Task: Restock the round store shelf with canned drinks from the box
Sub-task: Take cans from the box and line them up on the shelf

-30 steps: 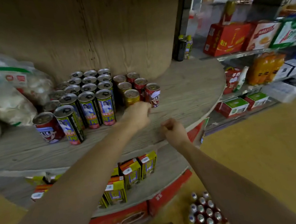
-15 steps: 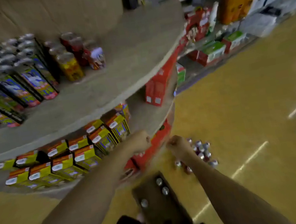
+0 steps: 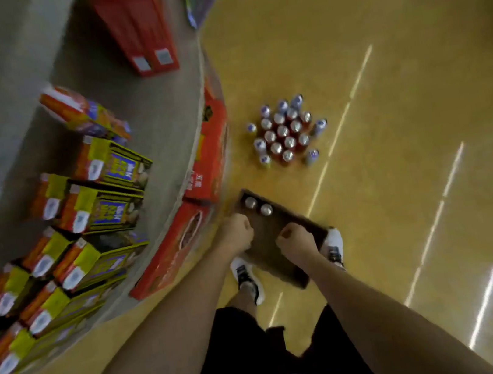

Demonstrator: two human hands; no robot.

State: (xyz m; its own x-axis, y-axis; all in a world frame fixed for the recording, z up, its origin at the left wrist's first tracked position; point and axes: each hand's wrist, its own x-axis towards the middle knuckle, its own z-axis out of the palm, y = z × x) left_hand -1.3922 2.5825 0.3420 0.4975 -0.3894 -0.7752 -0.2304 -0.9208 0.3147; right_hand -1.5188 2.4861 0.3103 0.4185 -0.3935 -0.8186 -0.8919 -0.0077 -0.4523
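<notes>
A brown cardboard box [image 3: 285, 264] lies on the floor between my feet. Two cans [image 3: 258, 206] with silver tops stand in its far corner. My left hand [image 3: 236, 232] hangs over the box's left edge with its fingers curled and nothing in it. My right hand [image 3: 294, 239] hovers over the middle of the box, also curled into a fist and holding nothing. The round shelf's lower tier [image 3: 165, 125] curves along the left. A cluster of several cans [image 3: 286, 132] stands on the floor beyond the box.
Yellow and orange drink cartons [image 3: 94, 206] crowd the lower tier. Red flat boxes [image 3: 205, 157] lean against the shelf's base, and two more red boxes [image 3: 138, 27] lie on the tier farther back. Bare yellow floor [image 3: 401, 99] stretches to the right.
My view has swung down from the upper shelf of cans to the floor. Both hands have dropped from the shelf edge to just above the box, still fisted.
</notes>
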